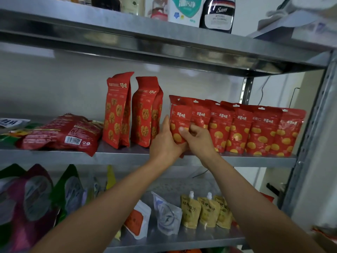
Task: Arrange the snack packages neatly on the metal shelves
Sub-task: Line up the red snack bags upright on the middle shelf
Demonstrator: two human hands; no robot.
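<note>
A row of several red snack pouches with yellow rounds stands on the middle metal shelf, running to its right end. Both hands are on the leftmost pouch of that row. My left hand cups its left edge and bottom. My right hand grips its front with the thumb across the face. To the left stand two tall red walnut bags. A large red bag lies flat farther left.
The upper shelf holds bottles and a black cleaner pouch. Below, yellow spout pouches, white pouches and purple and green bags stand. A perforated upright post bounds the right side.
</note>
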